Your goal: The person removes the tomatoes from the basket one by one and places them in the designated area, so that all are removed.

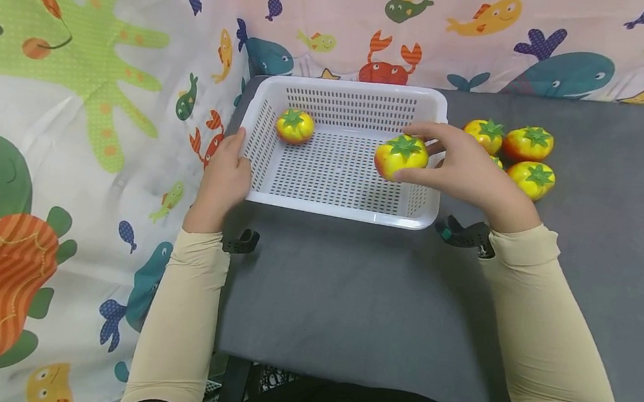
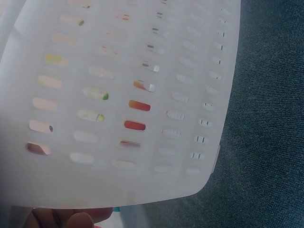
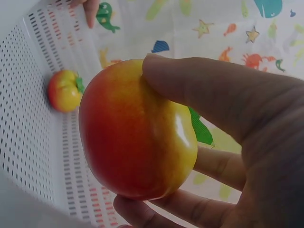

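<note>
A white plastic basket (image 1: 333, 212) with slotted walls sits on the grey table. My left hand (image 1: 221, 178) grips its left rim; in the left wrist view the slotted wall (image 2: 118, 185) hides most of that hand, and only some fingers (image 2: 78, 219) show at the bottom. Over the basket's right part, my right hand (image 1: 470, 172) holds a red-and-yellow tomato (image 1: 402, 157) with a green leafy top. Thumb and fingers clasp the tomato (image 3: 135, 133) from both sides in the right wrist view. Another tomato (image 1: 295, 126) lies inside the basket at the left.
Several more tomatoes (image 1: 529, 144) are grouped on the grey table (image 1: 611, 250) to the right of the basket, partly behind my right hand. A cartoon sea-animal curtain (image 1: 116, 202) borders the table at the left and back.
</note>
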### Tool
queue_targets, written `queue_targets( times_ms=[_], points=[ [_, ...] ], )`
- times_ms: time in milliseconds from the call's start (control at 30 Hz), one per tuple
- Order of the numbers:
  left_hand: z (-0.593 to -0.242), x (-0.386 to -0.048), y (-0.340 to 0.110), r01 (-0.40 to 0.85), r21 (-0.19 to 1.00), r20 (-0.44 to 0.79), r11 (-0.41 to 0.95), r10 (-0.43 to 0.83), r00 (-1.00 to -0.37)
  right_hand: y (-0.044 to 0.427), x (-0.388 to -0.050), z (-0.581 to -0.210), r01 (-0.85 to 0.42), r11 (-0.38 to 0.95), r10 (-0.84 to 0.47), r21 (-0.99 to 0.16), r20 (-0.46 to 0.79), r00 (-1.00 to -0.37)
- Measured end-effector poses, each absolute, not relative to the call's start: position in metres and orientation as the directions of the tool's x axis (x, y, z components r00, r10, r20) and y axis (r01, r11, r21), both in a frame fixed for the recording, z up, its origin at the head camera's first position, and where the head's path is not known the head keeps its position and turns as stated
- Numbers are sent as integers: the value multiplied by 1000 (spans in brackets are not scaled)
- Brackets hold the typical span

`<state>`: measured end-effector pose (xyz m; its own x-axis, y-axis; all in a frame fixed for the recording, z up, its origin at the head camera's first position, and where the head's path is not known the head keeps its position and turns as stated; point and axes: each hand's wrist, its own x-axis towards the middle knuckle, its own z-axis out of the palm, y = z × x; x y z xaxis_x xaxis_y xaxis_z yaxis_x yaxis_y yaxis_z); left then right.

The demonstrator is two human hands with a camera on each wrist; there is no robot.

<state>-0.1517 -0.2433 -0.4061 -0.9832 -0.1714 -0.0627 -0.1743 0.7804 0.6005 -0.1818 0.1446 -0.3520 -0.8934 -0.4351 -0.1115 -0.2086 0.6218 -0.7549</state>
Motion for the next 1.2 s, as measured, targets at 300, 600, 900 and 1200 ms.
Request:
queue_targets(
  times_ms=[300,600,900,1200],
  points=[
    [-404,-152,-243,-171,586,-60,792,-168,-984,167,-172,-357,-153,660,-360,-735,-131,-924],
    [-404,-152,-242,-170,590,-61,790,-166,-984,185,-156,-358,-163,649,-337,-743,-89,-937],
    [-404,-152,-243,-167,590,-50,790,-170,-984,204,-137,-361,-145,608,-305,-781,-61,-950],
    [-405,-152,-242,-185,589,-75,786,-175,-982,220,-126,-370,-129,603,-264,-787,-45,-963]
  ],
)
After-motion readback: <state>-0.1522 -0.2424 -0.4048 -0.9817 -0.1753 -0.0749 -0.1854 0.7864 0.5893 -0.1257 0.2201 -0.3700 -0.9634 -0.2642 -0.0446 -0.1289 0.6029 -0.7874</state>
